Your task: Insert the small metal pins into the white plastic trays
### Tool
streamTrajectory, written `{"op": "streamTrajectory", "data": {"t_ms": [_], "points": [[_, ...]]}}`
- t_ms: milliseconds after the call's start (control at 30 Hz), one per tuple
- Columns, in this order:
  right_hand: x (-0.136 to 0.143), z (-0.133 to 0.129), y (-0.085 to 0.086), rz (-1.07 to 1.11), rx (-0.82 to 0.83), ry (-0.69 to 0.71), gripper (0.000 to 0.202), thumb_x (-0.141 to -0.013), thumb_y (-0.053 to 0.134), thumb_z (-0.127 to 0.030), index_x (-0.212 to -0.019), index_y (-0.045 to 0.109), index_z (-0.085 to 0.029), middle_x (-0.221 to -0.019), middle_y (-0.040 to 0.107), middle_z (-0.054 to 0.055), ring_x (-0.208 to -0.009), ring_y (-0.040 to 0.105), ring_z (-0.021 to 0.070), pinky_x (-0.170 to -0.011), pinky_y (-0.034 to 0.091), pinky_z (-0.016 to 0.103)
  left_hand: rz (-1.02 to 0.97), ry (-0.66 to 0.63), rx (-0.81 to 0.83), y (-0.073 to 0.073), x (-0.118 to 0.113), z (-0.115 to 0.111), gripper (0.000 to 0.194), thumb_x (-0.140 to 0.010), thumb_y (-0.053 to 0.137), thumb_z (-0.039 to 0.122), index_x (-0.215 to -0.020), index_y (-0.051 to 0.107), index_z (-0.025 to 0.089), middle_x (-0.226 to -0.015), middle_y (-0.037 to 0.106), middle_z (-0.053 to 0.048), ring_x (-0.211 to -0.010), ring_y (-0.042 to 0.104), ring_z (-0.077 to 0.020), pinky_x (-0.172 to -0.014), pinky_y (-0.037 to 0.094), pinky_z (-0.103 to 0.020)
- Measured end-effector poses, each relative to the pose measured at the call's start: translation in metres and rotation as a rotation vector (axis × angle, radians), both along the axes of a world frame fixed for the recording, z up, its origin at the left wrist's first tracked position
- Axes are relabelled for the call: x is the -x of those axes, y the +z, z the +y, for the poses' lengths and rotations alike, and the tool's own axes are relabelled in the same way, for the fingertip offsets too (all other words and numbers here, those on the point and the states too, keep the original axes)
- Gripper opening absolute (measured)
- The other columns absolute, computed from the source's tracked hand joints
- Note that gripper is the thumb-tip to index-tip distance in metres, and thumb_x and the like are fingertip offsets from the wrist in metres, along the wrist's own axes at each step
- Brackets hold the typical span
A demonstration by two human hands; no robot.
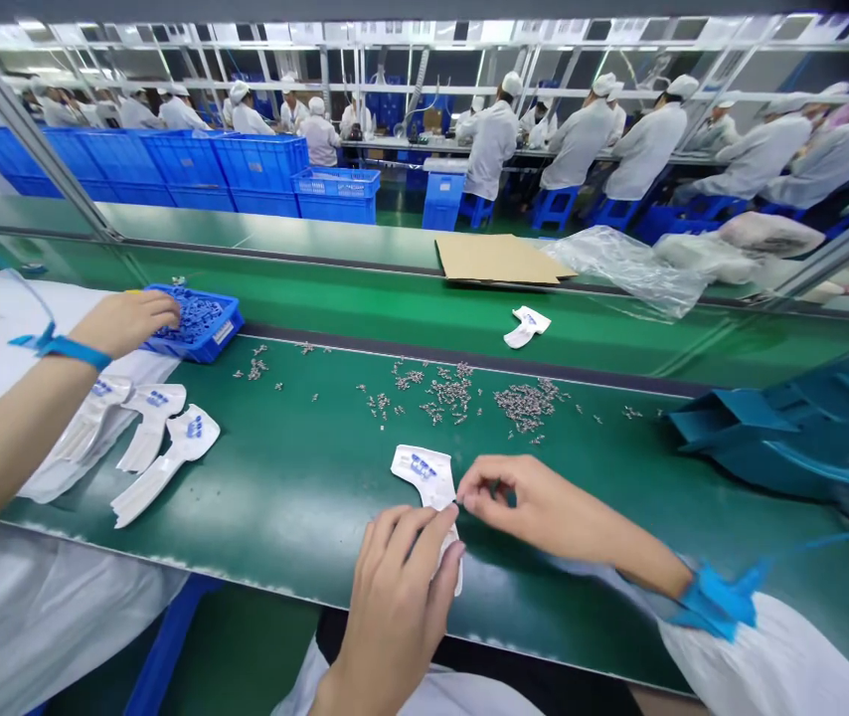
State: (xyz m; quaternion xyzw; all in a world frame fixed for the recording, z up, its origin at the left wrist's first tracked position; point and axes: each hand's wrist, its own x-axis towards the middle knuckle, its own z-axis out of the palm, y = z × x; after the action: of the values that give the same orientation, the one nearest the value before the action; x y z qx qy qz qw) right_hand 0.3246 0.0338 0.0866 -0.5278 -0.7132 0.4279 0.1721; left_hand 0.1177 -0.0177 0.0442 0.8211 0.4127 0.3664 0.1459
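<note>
A white curved plastic part [423,467] with small blue pieces on its wide end lies on the green bench in front of me. My left hand [399,587] is closed over its narrower lower end, which the fingers partly hide. Beside it my right hand [533,502] pinches thumb and forefinger together at the part's right edge, touching or almost touching the left fingertips. What sits in that pinch is too small to make out. Just beyond are loose piles of tiny metal pieces [525,403].
At left, a co-worker's hand [122,320] reaches into a blue bin [217,341] of small blue pieces. Several similar white parts [193,435] lie near that arm. Another white part [526,326] is beyond the piles. A teal scoop-like container [782,438] stands right; cardboard [499,257] lies on the ledge.
</note>
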Motion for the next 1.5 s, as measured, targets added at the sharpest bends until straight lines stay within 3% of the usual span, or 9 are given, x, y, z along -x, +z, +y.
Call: {"op": "streamTrajectory", "data": {"t_ms": [200,333,467,533,633,767,900,1200,1500], "points": [[0.017,-0.020,-0.006,0.266,0.240,0.007,0.021,-0.094,0.059,-0.036,-0.089,0.071,-0.018,-0.082,0.067,0.001,-0.072,0.055,0.0143,-0.066,0.042,0.025,-0.144,0.070,-0.074,-0.003,-0.004,0.001,0.018,-0.092,0.061,0.008,-0.104,0.063,0.021,-0.089,0.069,-0.001,-0.082,0.058,-0.0176,-0.076,0.046,-0.033],[0.025,-0.020,-0.016,0.454,0.326,-0.110,0.029,-0.090,0.065,-0.046,-0.089,0.071,-0.018,-0.083,0.069,0.002,-0.077,0.059,0.0156,-0.073,0.045,0.027,-0.194,0.119,-0.113,-0.003,-0.003,0.001,0.016,-0.091,0.063,0.007,-0.100,0.062,0.021,-0.085,0.068,0.000,-0.080,0.058,-0.0162,-0.075,0.047,-0.032],[0.032,-0.022,-0.012,0.496,0.371,-0.156,0.033,-0.086,0.068,-0.051,-0.084,0.068,-0.018,-0.079,0.068,0.001,-0.074,0.059,0.0156,-0.070,0.045,0.027,-0.239,0.146,-0.156,-0.006,-0.001,0.001,0.016,-0.091,0.063,0.007,-0.097,0.060,0.022,-0.081,0.066,0.001,-0.081,0.061,-0.0153,-0.076,0.050,-0.031],[0.031,-0.022,-0.008,0.407,0.322,-0.123,0.031,-0.090,0.063,-0.049,-0.087,0.067,-0.018,-0.080,0.067,0.001,-0.073,0.058,0.0156,-0.067,0.044,0.026,-0.212,0.134,-0.121,-0.009,0.001,0.001,0.017,-0.092,0.063,0.014,-0.107,0.059,0.022,-0.087,0.067,-0.001,-0.087,0.063,-0.0171,-0.080,0.051,-0.033],[0.027,-0.022,-0.006,0.112,0.110,-0.061,0.025,-0.098,0.052,-0.040,-0.091,0.066,-0.020,-0.080,0.064,0.001,-0.070,0.055,0.0150,-0.061,0.039,0.026,-0.077,0.104,-0.002,-0.017,0.007,0.002,0.042,-0.094,0.063,0.028,-0.132,0.049,0.019,-0.112,0.067,-0.009,-0.109,0.061,-0.0232,-0.093,0.051,-0.040],[0.026,-0.019,-0.012,-0.121,-0.063,0.051,0.024,-0.101,0.047,-0.030,-0.084,0.061,-0.020,-0.082,0.062,0.001,-0.070,0.053,0.0156,-0.061,0.037,0.026,0.150,0.023,0.090,-0.026,0.013,0.006,0.055,-0.093,0.064,0.038,-0.140,0.043,0.019,-0.143,0.052,-0.013,-0.137,0.043,-0.0307,-0.106,0.044,-0.048],[0.029,-0.016,-0.016,-0.191,-0.087,0.091,0.022,-0.100,0.047,-0.026,-0.083,0.058,-0.020,-0.083,0.062,0.002,-0.070,0.053,0.0159,-0.061,0.036,0.026,0.233,-0.047,0.130,-0.029,0.012,0.007,0.056,-0.093,0.062,0.042,-0.140,0.043,0.018,-0.141,0.055,-0.012,-0.135,0.046,-0.0307,-0.107,0.042,-0.052],[0.031,-0.011,-0.008,-0.278,-0.097,0.179,0.020,-0.100,0.049,-0.024,-0.083,0.059,-0.020,-0.083,0.064,0.002,-0.070,0.056,0.0160,-0.061,0.036,0.027,0.204,-0.038,0.140,-0.027,0.012,0.006,0.054,-0.094,0.060,0.044,-0.138,0.046,0.017,-0.137,0.059,-0.013,-0.132,0.051,-0.0294,-0.107,0.042,-0.051],[0.036,-0.010,-0.006,-0.373,-0.121,0.177,0.014,-0.097,0.052,-0.018,-0.083,0.056,-0.020,-0.088,0.065,0.004,-0.071,0.058,0.0167,-0.061,0.035,0.027,0.189,-0.041,0.167,-0.026,0.011,0.006,0.054,-0.092,0.063,0.042,-0.137,0.046,0.018,-0.138,0.059,-0.012,-0.132,0.050,-0.0295,-0.108,0.041,-0.051]]}}
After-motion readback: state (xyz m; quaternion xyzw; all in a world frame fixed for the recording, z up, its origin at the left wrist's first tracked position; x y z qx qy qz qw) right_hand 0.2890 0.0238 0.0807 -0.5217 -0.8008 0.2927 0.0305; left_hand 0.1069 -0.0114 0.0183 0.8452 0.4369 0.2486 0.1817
